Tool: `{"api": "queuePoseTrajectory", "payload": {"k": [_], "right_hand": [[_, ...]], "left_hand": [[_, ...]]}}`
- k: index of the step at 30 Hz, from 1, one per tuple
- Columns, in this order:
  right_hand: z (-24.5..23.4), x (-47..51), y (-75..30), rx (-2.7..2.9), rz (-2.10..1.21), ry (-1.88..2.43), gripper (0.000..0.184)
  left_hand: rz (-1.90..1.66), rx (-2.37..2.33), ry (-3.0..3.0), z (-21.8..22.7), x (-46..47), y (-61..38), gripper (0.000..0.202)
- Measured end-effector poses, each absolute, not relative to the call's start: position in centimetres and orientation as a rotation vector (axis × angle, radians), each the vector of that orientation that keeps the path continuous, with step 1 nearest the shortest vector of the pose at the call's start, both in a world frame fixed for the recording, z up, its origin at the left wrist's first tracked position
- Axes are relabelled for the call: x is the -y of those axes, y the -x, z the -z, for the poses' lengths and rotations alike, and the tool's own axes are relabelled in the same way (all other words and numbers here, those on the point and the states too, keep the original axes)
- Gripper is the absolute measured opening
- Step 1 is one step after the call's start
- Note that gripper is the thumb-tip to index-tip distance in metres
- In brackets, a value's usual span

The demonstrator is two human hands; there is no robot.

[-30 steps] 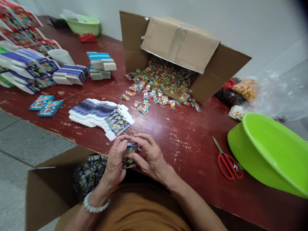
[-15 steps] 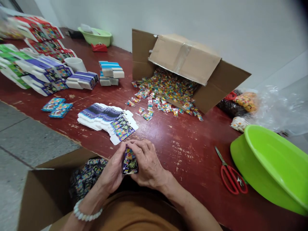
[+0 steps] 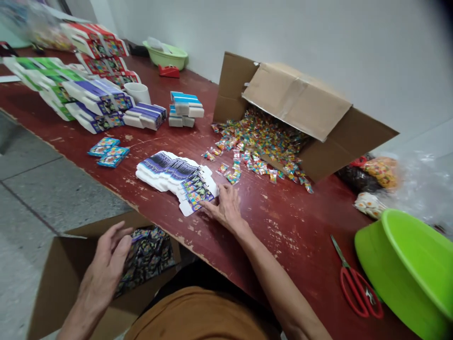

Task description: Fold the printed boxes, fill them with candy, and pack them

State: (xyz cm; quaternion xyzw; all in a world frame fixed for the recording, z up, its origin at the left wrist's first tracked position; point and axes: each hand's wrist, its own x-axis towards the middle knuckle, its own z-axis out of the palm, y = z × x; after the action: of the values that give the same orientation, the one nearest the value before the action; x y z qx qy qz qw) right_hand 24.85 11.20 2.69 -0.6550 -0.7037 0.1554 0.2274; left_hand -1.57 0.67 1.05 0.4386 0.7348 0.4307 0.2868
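Observation:
My left hand (image 3: pixel 108 262) is over the floor carton (image 3: pixel 53 278), fingers apart, with nothing seen in its grip. Just past its fingertips, inside that carton, lie many small dark printed candy boxes (image 3: pixel 150 255). My right hand (image 3: pixel 228 208) reaches across the table to a fanned stack of flat purple-and-white box blanks (image 3: pixel 166 172). Its thumb and fingers are spread at the near right end, by the top blank (image 3: pixel 198 191), and seem to touch its edge.
An open cardboard box (image 3: pixel 297 99) spills wrapped candies (image 3: pixel 262 163) onto the red table (image 3: pixel 283 255). Red-handled scissors (image 3: pixel 359 293) and a green basin (image 3: pixel 406 264) are at right. Blue boxes (image 3: pixel 113 156), bundled cartons (image 3: pixel 102 101) and a white cup (image 3: pixel 137 93) stand left.
Both hands were together around a small dark box. They have parted: the left moved down-left over the floor carton, now without the box; the right went forward to the blanks. The view shifted left.

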Motion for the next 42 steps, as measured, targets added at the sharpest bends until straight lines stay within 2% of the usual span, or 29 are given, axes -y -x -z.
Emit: {"api": "queuePoseTrajectory", "payload": {"k": [4,6,9,11,14,17,20,22,27,31,34,36,40,42], "right_hand": [[-1.3,-11.8,-23.7,1.868,-0.343,1.938,0.076],[-0.9,-11.7,-23.6,1.741,-0.376,1.901,0.07],[-1.1,-11.5,-24.4,1.431,-0.685,1.687,0.046],[-1.7,-11.1,-25.2,1.271,-0.923,1.514,0.038],[-3.4,-9.7,-26.4,1.244,-1.152,1.301,0.036],[-5.3,-7.8,-27.0,1.31,-1.407,1.063,0.032],[-6.4,-6.5,-26.9,1.381,-1.512,0.961,0.028],[-6.6,-6.1,-26.8,1.409,-1.535,0.928,0.026],[-6.2,-5.1,-26.6,1.273,-1.644,0.908,0.024],[-6.4,-3.7,-26.5,1.064,-1.923,0.769,0.038],[-6.5,-3.2,-26.5,1.043,-1.833,0.777,0.053],[-6.2,-3.3,-26.5,1.113,-1.665,0.9,0.057],[-5.7,-3.3,-26.5,1.274,-1.386,1.083,0.039],[-5.9,-3.1,-26.7,1.381,-1.072,1.157,0.037]], "left_hand": [[-1.131,-1.942,-1.123,0.7,-0.5,3.3,0.055],[-1.193,-1.915,-1.189,0.7,-0.9,2.0,0.054],[-1.274,-1.923,-1.368,-0.6,-1.8,-0.8,0.051],[-1.34,-1.855,-1.489,-2.2,-2.5,-2.5,0.047],[-1.317,-1.652,-1.519,-4.8,-3.3,-4.1,0.048],[-0.99,-1.196,-1.237,-6.5,-3.5,-5.0,0.047],[-0.613,-0.721,-0.882,-6.4,-3.1,-6.1,0.049],[-0.504,-0.537,-0.701,-5.7,-2.5,-7.0,0.052],[-0.587,-0.553,-0.579,-4.9,-1.2,-9.1,0.051],[-0.73,-0.743,-0.658,-5.4,-1.0,-10.4,0.036],[-0.896,-0.898,-0.691,-5.6,-1.2,-11.3,0.029],[-0.979,-0.963,-0.723,-5.5,-1.4,-11.5,0.032],[-0.793,-0.885,-0.744,-5.4,-1.1,-11.5,0.039],[-0.697,-0.811,-0.703,-5.5,-0.9,-11.3,0.041]]}}
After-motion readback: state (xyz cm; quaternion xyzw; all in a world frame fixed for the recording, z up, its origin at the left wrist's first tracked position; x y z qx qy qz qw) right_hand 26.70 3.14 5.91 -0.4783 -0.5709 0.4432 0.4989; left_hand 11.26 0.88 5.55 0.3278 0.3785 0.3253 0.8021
